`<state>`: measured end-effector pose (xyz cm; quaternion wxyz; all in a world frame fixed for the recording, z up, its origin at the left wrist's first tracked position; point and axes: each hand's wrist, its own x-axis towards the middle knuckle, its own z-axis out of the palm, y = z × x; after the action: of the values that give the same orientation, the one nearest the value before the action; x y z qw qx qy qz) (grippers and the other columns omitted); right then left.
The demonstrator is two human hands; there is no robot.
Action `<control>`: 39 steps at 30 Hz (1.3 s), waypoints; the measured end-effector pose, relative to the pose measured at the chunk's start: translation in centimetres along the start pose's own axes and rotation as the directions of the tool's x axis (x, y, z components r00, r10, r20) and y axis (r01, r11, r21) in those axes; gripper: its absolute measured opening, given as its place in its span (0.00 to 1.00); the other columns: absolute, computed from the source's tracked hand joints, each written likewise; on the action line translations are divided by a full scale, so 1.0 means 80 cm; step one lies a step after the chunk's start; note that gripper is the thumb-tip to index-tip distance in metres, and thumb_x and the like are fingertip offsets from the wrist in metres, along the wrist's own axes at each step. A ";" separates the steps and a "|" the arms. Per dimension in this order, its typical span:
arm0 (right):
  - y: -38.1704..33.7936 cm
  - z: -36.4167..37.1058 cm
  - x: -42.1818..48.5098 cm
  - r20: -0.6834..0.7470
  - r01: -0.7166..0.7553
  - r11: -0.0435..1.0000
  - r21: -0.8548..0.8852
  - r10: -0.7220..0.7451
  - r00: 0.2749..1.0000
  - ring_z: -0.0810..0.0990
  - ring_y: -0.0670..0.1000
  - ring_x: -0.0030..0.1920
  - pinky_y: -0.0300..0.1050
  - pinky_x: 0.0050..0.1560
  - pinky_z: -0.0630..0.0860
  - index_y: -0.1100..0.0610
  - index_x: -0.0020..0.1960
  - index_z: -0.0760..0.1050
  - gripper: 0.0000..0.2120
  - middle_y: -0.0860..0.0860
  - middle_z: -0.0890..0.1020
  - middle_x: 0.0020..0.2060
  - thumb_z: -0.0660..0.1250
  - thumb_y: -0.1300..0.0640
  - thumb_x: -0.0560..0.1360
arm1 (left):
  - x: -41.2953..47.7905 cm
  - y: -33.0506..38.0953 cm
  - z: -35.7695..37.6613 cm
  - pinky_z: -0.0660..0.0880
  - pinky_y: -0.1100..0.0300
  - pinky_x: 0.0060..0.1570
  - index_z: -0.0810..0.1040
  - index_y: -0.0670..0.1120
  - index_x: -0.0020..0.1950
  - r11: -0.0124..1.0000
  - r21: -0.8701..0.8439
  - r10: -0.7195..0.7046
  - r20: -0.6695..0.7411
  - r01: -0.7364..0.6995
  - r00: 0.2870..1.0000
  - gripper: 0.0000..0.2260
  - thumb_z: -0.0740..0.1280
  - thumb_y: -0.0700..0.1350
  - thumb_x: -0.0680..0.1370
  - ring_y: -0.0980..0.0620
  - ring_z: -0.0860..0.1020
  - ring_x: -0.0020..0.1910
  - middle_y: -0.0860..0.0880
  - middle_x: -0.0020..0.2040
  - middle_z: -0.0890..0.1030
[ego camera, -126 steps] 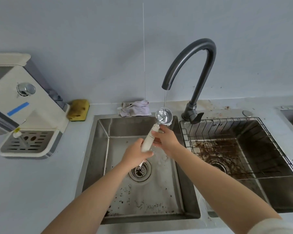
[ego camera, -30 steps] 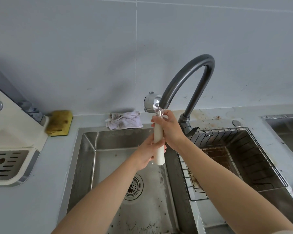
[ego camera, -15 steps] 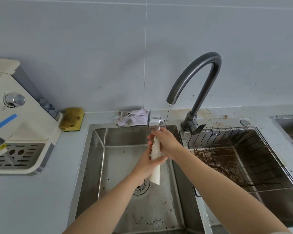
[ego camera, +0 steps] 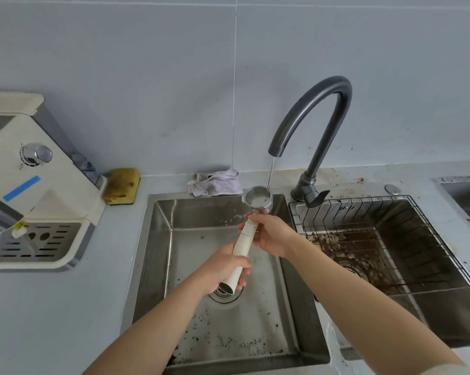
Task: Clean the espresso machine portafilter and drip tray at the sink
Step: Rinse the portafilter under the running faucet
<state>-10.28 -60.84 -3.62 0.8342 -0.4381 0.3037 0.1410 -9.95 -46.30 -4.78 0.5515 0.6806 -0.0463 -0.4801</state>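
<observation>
The portafilter (ego camera: 244, 244) has a cream handle and a round metal basket (ego camera: 258, 198). Its basket faces up under a thin stream of water from the dark curved faucet (ego camera: 312, 109). My left hand (ego camera: 223, 269) grips the lower end of the handle. My right hand (ego camera: 271, 235) holds the handle's upper end, just below the basket. Both hands hover over the left sink basin (ego camera: 158, 239), which has coffee grounds scattered on its floor. The drip tray (ego camera: 36, 244), with a slotted metal grille, sits in the cream espresso machine (ego camera: 39, 185) on the counter at left.
A yellow sponge (ego camera: 123, 185) and a crumpled white cloth (ego camera: 216, 182) lie behind the left basin. The right basin holds a wire rack (ego camera: 390, 212) over brown coffee residue. The edge of another sink (ego camera: 463, 190) shows at far right.
The portafilter was upright with its basket turned sideways beside the stream; it is now tilted away with the basket facing up under the water. My left hand slid lower on the handle.
</observation>
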 end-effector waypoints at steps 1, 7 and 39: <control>0.002 -0.001 -0.001 -0.002 -0.005 1.000 -0.022 0.005 1.000 0.78 0.54 0.39 0.44 0.33 0.80 0.56 0.47 0.67 0.06 0.59 0.78 0.39 0.55 0.65 0.79 | -0.001 -0.002 0.001 0.72 0.62 0.23 0.68 0.45 0.54 1.000 0.022 -0.002 -0.009 0.003 1.000 0.11 0.61 0.33 0.75 0.53 0.72 0.20 0.45 0.31 0.73; 0.016 -0.004 -0.006 -0.040 -0.016 0.998 -0.068 0.014 0.999 0.77 0.57 0.40 0.46 0.31 0.81 0.53 0.51 0.66 0.09 0.61 0.75 0.40 0.54 0.67 0.80 | -0.006 -0.013 0.009 0.70 0.63 0.23 0.69 0.44 0.47 0.994 0.108 -0.032 -0.033 0.036 0.999 0.07 0.60 0.34 0.74 0.54 0.71 0.20 0.47 0.28 0.72; 0.030 0.000 -0.005 -0.211 0.152 0.924 -0.351 -0.236 0.949 0.77 0.49 0.37 0.43 0.36 0.77 0.60 0.50 0.71 0.06 0.52 0.76 0.37 0.60 0.58 0.79 | 0.002 -0.024 0.028 0.70 0.61 0.24 0.68 0.42 0.57 0.915 0.400 0.188 -0.298 -0.056 0.936 0.11 0.60 0.37 0.75 0.51 0.72 0.24 0.44 0.37 0.73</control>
<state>-11.79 -59.43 -4.91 0.7141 -0.6138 0.3329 0.0500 -12.35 -47.21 -6.24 0.4359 0.8421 -0.0896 -0.3047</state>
